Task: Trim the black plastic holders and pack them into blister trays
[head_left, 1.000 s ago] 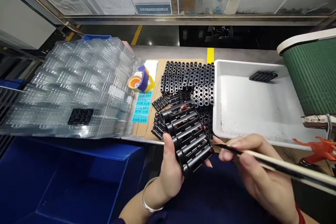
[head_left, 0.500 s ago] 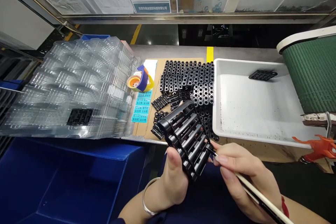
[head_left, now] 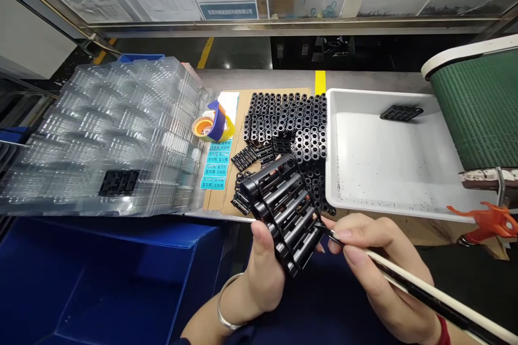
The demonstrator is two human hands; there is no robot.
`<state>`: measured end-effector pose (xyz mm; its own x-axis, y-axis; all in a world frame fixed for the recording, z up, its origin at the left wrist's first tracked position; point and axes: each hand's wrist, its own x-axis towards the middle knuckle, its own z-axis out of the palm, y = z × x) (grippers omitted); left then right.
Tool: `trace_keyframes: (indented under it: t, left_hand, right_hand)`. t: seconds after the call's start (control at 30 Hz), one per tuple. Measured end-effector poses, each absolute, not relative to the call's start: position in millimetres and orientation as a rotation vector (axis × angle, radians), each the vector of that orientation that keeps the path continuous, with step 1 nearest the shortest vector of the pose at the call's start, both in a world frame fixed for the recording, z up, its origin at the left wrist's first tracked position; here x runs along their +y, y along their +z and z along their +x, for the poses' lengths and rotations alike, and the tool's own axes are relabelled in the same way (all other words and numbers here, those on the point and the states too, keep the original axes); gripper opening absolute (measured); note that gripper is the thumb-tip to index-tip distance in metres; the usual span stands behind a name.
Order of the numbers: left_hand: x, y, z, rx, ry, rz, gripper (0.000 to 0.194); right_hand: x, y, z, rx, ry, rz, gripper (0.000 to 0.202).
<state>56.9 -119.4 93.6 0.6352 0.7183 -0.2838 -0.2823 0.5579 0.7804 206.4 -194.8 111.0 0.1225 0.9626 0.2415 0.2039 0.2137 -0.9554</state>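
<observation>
My left hand (head_left: 265, 275) grips a glossy black plastic part (head_left: 285, 210) made of parallel ribs in a frame, held tilted above the table's front edge. Its thumb presses the near left side; the other fingers are mostly hidden behind the part. My right hand (head_left: 376, 259) is closed around a slim trimming knife (head_left: 421, 288) with a long cream and black handle. The knife's tip meets the part's lower right edge. Behind it, rows of similar black parts (head_left: 283, 118) stand on cardboard, with several lying loose in front of them.
At left is a tall stack of clear plastic trays (head_left: 121, 113), above a blue bin (head_left: 121, 280). A tape roll (head_left: 214, 121) and blue labels (head_left: 216, 167) lie beside the cardboard. The white tray (head_left: 376, 202) holds one black part. At right are a green conveyor belt (head_left: 477, 108) and an orange trigger tool (head_left: 485, 221).
The knife handle has swung to a flatter slant, and its tip has shifted slightly up and left along the part's edge. The whole view has shifted a little.
</observation>
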Motion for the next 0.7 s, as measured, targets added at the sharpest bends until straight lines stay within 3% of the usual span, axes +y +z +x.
trace_keyframes:
  t: [0.53, 0.7]
  left_hand:
    - [-122.1, 91.1, 55.8, 0.707, 0.687, 0.873, 0.096]
    - [-109.5, 71.4, 30.4, 0.943, 0.849, 1.016, 0.086]
  right_hand:
    - [-187.9, 113.7, 203.4, -1.088, 1.028, -1.205, 0.016]
    - [-186.8, 111.0, 211.2, -0.997, 1.004, -1.213, 0.013]
